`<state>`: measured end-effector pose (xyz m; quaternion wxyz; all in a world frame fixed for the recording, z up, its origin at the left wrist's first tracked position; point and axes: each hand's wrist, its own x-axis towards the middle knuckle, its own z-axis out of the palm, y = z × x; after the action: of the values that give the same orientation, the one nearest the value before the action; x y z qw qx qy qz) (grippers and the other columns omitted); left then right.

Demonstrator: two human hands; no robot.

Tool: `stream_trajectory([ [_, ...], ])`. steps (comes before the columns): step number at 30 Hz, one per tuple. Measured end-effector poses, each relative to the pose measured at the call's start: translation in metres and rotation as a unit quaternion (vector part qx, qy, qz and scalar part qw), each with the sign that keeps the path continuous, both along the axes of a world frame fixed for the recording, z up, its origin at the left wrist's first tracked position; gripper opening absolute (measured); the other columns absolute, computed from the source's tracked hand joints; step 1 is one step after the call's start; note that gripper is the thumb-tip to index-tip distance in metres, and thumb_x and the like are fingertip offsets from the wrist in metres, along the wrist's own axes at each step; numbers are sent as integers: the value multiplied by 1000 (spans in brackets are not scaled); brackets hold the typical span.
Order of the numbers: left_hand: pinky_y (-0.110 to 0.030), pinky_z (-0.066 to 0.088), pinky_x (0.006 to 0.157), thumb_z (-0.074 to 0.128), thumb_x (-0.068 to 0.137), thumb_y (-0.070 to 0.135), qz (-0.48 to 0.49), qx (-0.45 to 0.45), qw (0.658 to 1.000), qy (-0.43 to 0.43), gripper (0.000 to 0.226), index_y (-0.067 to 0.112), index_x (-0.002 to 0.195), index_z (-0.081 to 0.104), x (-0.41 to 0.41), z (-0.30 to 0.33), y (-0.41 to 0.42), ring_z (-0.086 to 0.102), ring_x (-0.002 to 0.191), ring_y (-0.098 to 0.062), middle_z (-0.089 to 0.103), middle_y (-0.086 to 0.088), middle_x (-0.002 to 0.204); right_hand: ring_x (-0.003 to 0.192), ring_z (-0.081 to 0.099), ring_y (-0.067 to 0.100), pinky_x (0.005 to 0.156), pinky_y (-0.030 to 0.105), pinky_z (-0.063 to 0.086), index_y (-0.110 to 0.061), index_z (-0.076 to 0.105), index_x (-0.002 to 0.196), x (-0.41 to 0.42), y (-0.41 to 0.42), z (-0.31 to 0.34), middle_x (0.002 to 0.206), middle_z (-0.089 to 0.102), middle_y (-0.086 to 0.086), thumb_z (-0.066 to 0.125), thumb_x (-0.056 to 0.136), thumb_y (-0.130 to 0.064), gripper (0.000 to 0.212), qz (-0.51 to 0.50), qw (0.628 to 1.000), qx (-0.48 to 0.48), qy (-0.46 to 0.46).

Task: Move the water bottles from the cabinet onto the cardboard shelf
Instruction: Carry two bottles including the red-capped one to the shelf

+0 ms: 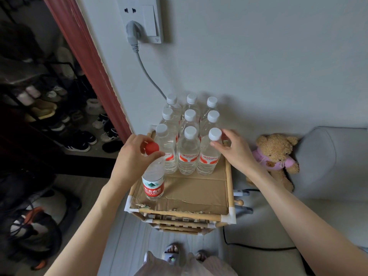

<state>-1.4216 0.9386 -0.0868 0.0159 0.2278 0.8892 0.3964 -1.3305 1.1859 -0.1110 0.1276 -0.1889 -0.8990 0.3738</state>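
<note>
Red-capped bottle [153, 182] — upright, lower centre on shelf [199, 194], left hand [135, 154] gripping its neck; right hand [233, 148] open, fingertips at white-capped bottle [210, 154].

You had nine white-capped water bottles [188, 150] standing on the cardboard shelf [196, 189], in three rows of three. You also had one red-capped bottle [153, 181] on that shelf, which made ten bottles in all. Elsewhere you had one teddy bear [275, 156], one wall socket plate [140, 18] with one plug [133, 31], and two hands in view.
</note>
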Motion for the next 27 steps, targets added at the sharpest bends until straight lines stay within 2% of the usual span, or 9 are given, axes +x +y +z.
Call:
stream_trajectory([
  [4,-13,40,70,76,68,30,-2,24,1000,-15,50,17,111,54,3,-13,-2,50,81,-4,53,3,103,101,57,24,91,45,50,-16,55,118,8,-2,-17,115,51,3,69,77,-25,44,-15,997,-67,35],
  [7,-33,48,84,76,69,28,0,26,999,-34,60,20,122,48,9,-27,-8,50,97,-14,46,7,110,117,49,18,95,43,48,-22,47,128,13,-5,-35,124,46,-2,70,77,-21,56,-20,990,-132,53],
  [10,-46,45,93,76,69,24,26,26,997,-65,72,29,130,38,21,-47,-15,44,110,-22,37,9,116,128,41,12,93,19,48,-26,34,137,16,-9,-55,140,41,-1,71,73,-37,75,-24,981,-191,16],
  [11,-49,43,95,77,68,22,35,33,996,-79,77,31,131,34,25,-55,-16,42,113,-24,34,8,116,128,42,12,94,18,46,-28,32,137,18,-10,-65,141,42,-1,71,69,-47,81,-31,979,-203,-8],
  [13,-53,42,96,79,65,20,52,55,993,-92,84,33,132,30,32,-66,-14,39,115,-26,31,6,116,125,46,14,100,30,43,-30,29,137,21,-14,-78,141,44,-2,70,66,-55,86,-46,973,-218,-59],
  [15,-52,38,100,80,64,20,70,67,991,-95,87,29,134,29,36,-71,-10,33,115,-18,33,5,117,122,48,17,97,30,39,-22,30,137,22,-19,-87,141,44,0,69,73,-44,78,-55,966,-233,-97],
  [18,-39,32,99,81,62,19,64,54,992,-94,95,22,138,25,41,-78,-6,27,109,-10,40,2,125,119,53,22,95,33,40,-14,30,136,20,-25,-95,141,43,3,68,78,-38,73,-71,963,-234,-117],
  [23,-36,42,85,78,64,17,102,91,980,-146,90,33,134,25,45,-93,-5,44,114,-20,46,11,120,107,57,21,87,30,42,-16,44,120,10,-25,-104,122,58,5,70,77,-34,53,-99,967,-205,-114],
  [27,-31,42,93,79,65,15,108,147,973,-141,89,37,133,27,52,-96,-4,46,120,-13,47,9,132,113,53,22,90,28,38,-13,44,121,5,-28,-107,123,57,7,71,77,-27,54,-112,966,-211,-95],
])
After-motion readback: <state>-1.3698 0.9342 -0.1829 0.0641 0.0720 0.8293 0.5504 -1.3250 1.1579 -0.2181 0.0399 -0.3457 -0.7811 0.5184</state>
